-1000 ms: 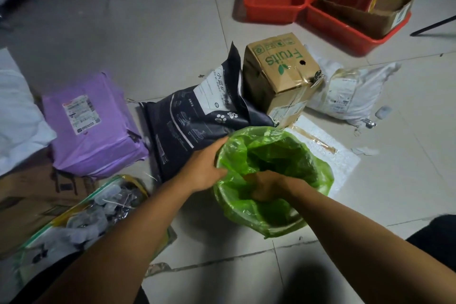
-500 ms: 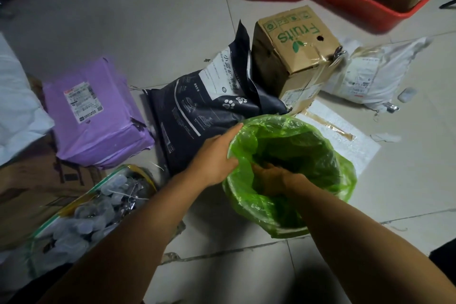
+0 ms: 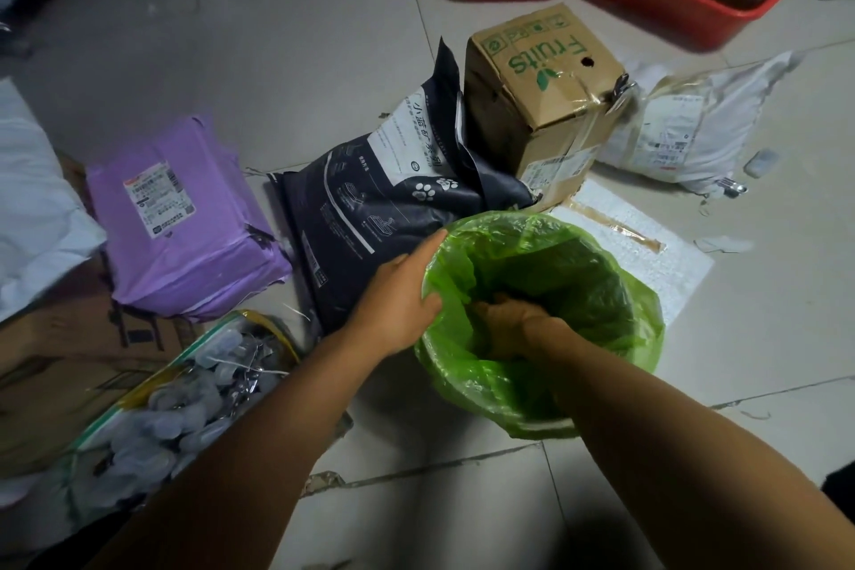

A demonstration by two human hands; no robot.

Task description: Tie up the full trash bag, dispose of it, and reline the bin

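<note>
- Dim indoor light; colours look muted and a little grainy.
- The tiled floor is brightest at upper right and darkens toward the corners.
- Soft shadows fall under both forearms.
- Wide-angle bending at the edges; upper-left corner smeared.

We see the thin green bag lining the upright bin, crinkled, mouth open, edge folded over its rim.
</note>
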